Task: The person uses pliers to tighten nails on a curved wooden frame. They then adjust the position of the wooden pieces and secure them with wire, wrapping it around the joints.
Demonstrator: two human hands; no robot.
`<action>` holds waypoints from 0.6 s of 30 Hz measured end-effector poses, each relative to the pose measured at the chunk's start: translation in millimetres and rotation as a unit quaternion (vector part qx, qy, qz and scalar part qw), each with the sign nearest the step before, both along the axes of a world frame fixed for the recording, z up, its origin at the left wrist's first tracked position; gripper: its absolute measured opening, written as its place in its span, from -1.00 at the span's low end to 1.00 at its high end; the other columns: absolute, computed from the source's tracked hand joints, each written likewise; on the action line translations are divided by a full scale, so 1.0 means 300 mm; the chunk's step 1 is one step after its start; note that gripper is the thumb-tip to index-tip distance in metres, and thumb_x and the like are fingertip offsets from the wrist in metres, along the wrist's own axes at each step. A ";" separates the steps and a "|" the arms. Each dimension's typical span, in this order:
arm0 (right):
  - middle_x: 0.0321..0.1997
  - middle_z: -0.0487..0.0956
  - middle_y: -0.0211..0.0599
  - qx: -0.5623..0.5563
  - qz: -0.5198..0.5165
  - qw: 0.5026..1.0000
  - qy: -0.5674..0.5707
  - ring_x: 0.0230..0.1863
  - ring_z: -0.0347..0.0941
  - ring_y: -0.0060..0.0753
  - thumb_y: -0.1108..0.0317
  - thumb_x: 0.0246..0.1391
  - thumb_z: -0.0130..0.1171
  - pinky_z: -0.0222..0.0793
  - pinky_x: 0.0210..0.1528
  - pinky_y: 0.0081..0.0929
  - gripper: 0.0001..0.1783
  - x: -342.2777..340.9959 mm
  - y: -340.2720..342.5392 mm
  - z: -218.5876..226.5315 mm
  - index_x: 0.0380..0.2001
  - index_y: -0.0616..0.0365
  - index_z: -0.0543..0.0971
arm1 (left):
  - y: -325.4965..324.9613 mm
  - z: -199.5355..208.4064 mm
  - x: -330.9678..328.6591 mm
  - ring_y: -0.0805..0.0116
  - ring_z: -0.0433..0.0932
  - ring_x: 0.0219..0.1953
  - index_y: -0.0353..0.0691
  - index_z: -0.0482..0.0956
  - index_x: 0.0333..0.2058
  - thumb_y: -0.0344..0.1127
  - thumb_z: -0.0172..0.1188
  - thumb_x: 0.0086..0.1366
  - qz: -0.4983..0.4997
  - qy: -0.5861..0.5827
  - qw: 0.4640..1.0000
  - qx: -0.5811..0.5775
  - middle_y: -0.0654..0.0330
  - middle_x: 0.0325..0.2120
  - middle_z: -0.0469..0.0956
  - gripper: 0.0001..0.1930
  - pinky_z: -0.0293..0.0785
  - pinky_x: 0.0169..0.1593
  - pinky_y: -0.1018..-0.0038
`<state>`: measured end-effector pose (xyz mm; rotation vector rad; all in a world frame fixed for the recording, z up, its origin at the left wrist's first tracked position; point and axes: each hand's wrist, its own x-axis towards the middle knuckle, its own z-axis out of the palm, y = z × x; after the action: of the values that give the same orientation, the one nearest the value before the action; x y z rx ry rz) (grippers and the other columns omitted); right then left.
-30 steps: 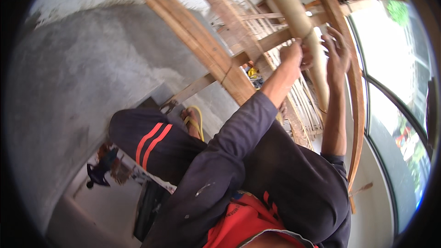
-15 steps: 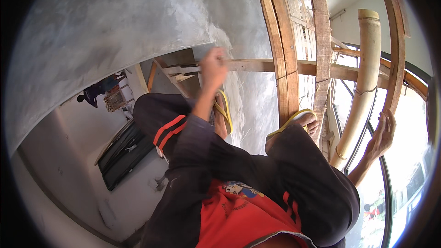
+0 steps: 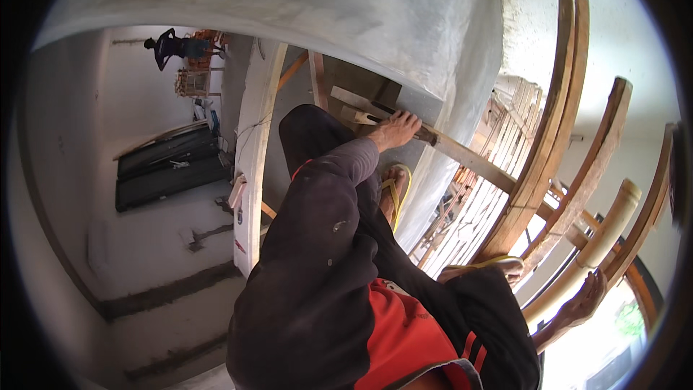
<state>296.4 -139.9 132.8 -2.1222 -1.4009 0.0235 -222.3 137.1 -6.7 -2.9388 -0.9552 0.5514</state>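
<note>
My left hand [image 3: 395, 131] is curled down over a wooden crosspiece [image 3: 473, 160], near its end against the grey wall. Under and beside its fingers show a dark narrow piece [image 3: 382, 107] and a pale wooden handle-like end [image 3: 354, 115]; their kind I cannot make out. My right hand [image 3: 583, 302] is at the lower right, fingers stretched out, by the lower end of a curved wooden beam [image 3: 650, 202]. A bamboo pole [image 3: 603, 227] stands just left of that hand. Whether the palm presses the beam is hidden.
My sandalled feet [image 3: 394, 191] perch high, one near paired upright timbers [image 3: 552, 130]. A smooth grey plastered wall [image 3: 346, 0] rises ahead. Far below on the left are dark panels [image 3: 173, 166], a standing person [image 3: 177, 47] and a pale post [image 3: 253, 166]. A slatted panel [image 3: 476, 202] lies beyond the crosspiece.
The view has swung, so the timbers sit farther right and lower. My left hand, blurred in the air before, has come down onto the crosspiece. My right hand stays by the beam.
</note>
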 end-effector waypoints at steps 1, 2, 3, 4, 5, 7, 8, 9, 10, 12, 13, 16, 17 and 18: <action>-0.02 0.51 -0.15 0.000 0.006 1.000 0.007 -0.03 0.49 -0.28 0.31 0.25 0.01 0.45 -0.03 -0.39 -0.67 -0.035 0.022 0.008 -0.01 0.28 0.50 | -0.006 -0.002 -0.019 0.09 0.39 -0.12 -0.37 0.36 0.00 -0.31 0.12 0.13 -0.024 0.005 0.999 0.022 0.03 -0.17 0.39 -0.55 0.36 -0.02 0.28; -0.02 0.51 -0.15 0.001 0.009 1.000 0.016 -0.04 0.50 -0.28 0.33 0.25 0.02 0.45 -0.04 -0.40 -0.68 -0.083 0.038 0.018 -0.02 0.29 0.50 | -0.008 0.008 -0.050 0.13 0.41 -0.17 -0.38 0.38 -0.02 -0.32 0.06 0.13 -0.053 -0.023 0.998 0.030 0.04 -0.21 0.41 -0.58 0.37 -0.04 0.29; -0.03 0.51 -0.14 -0.003 0.007 1.000 0.017 -0.05 0.50 -0.29 0.36 0.24 0.02 0.45 -0.05 -0.41 -0.69 -0.105 0.047 0.041 -0.02 0.30 0.50 | -0.003 0.039 -0.006 0.13 0.42 -0.19 -0.38 0.38 -0.02 -0.33 0.07 0.13 -0.045 -0.048 0.998 0.021 0.04 -0.24 0.43 -0.57 0.37 -0.05 0.29; -0.02 0.51 -0.15 0.004 0.006 1.000 0.026 -0.06 0.50 -0.31 0.38 0.22 0.05 0.46 -0.08 -0.43 -0.69 -0.130 0.063 0.043 -0.02 0.29 0.50 | 0.015 0.102 0.042 0.13 0.43 -0.21 -0.39 0.39 -0.02 -0.33 0.08 0.12 -0.042 -0.067 0.997 0.012 0.05 -0.26 0.44 -0.57 0.37 -0.05 0.29; -0.03 0.51 -0.16 0.041 0.100 0.994 0.005 -0.05 0.47 -0.32 0.43 0.21 0.03 0.43 -0.06 -0.45 -0.72 -0.136 0.079 0.037 -0.05 0.31 0.51 | 0.039 0.168 0.086 0.13 0.44 -0.23 -0.39 0.39 -0.02 -0.33 0.09 0.11 -0.046 -0.081 0.996 -0.001 0.05 -0.28 0.45 -0.56 0.38 -0.05 0.29; -0.04 0.50 -0.15 0.009 0.040 0.983 0.181 -0.02 0.45 -0.32 0.52 0.20 -0.01 0.38 0.01 -0.46 -0.75 -0.231 0.131 0.057 -0.07 0.34 0.49 | 0.080 0.263 0.222 0.06 0.51 -0.27 -0.38 0.39 -0.01 -0.34 0.10 0.16 -0.016 -0.154 0.981 -0.116 0.02 -0.38 0.48 -0.59 0.45 -0.15 0.27; -0.05 0.50 -0.15 -0.018 0.011 0.973 0.231 -0.01 0.44 -0.31 0.57 0.18 -0.03 0.34 0.05 -0.47 -0.75 -0.279 0.170 0.088 -0.08 0.36 0.47 | 0.083 0.325 0.319 0.03 0.52 -0.28 -0.37 0.39 -0.02 -0.34 0.09 0.19 0.006 -0.201 0.964 -0.176 0.01 -0.38 0.48 -0.61 0.46 -0.19 0.26; -0.05 0.48 -0.15 -0.056 -0.036 0.946 0.317 0.00 0.43 -0.33 0.55 0.19 -0.03 0.31 0.09 -0.43 -0.69 -0.335 0.195 0.116 0.01 0.35 0.42 | 0.067 0.383 0.412 0.01 0.53 -0.29 -0.37 0.40 -0.02 -0.34 0.08 0.22 0.022 -0.242 0.937 -0.251 -0.01 -0.39 0.49 -0.64 0.48 -0.22 0.26; -0.06 0.47 -0.17 -0.085 -0.060 0.892 0.441 0.02 0.40 -0.34 0.50 0.20 -0.01 0.28 0.10 -0.43 -0.63 -0.399 0.241 0.145 0.08 0.32 0.38 | 0.059 0.460 0.485 0.08 0.55 -0.33 -0.41 0.38 -0.04 -0.35 0.05 0.27 0.071 -0.253 0.908 -0.327 -0.07 -0.34 0.48 -0.67 0.51 -0.27 0.29; 0.02 0.44 -0.10 -0.106 -0.062 0.814 0.568 0.10 0.36 -0.24 0.31 0.06 0.20 0.31 0.07 -0.31 -0.40 -0.466 0.280 0.140 0.16 0.24 0.28 | 0.012 0.512 0.624 0.22 0.57 -0.36 -0.42 0.36 -0.07 -0.35 -0.04 0.35 0.147 -0.368 0.784 -0.478 -0.06 -0.30 0.47 -0.73 0.54 -0.34 0.34; 0.02 0.44 -0.06 -0.080 -0.049 0.760 0.643 0.10 0.36 -0.22 0.21 0.05 0.26 0.30 0.09 -0.29 -0.33 -0.485 0.283 0.116 0.16 0.23 0.28 | -0.040 0.515 0.689 0.29 0.57 -0.35 -0.41 0.36 -0.09 -0.35 -0.10 0.38 0.202 -0.452 0.677 -0.545 0.00 -0.33 0.47 -0.75 0.54 -0.36 0.36; -0.02 0.46 -0.10 -0.034 0.004 0.710 0.703 0.07 0.39 -0.26 0.11 0.01 0.30 0.31 0.08 -0.29 -0.31 -0.486 0.243 0.088 0.11 0.24 0.30 | -0.121 0.609 0.893 0.31 0.58 -0.30 -0.39 0.34 -0.10 -0.33 -0.18 0.40 0.295 -0.408 0.470 -0.725 0.11 -0.33 0.45 -0.75 0.62 -0.22 0.39; -0.06 0.49 -0.11 -0.021 0.020 0.706 0.708 0.08 0.39 -0.29 0.09 0.01 0.31 0.33 0.05 -0.31 -0.33 -0.475 0.222 0.098 0.07 0.26 0.33 | -0.149 0.596 0.941 0.29 0.58 -0.27 -0.43 0.34 -0.09 -0.32 -0.18 0.40 0.243 -0.406 0.485 -0.735 0.09 -0.35 0.46 -0.72 0.63 -0.15 0.38; -0.11 0.51 -0.13 -0.042 0.014 0.717 0.696 0.01 0.44 -0.34 0.08 0.02 0.30 0.36 -0.02 -0.35 -0.38 -0.443 0.206 0.132 0.01 0.28 0.36 | -0.189 0.618 1.007 0.27 0.59 -0.25 -0.45 0.33 -0.07 -0.32 -0.18 0.40 0.242 -0.400 0.488 -0.737 0.07 -0.36 0.48 -0.71 0.63 -0.16 0.38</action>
<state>163.6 -78.1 172.3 -1.3537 -0.4348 1.3944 79.8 80.5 178.8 -4.5258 -2.4507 -0.6429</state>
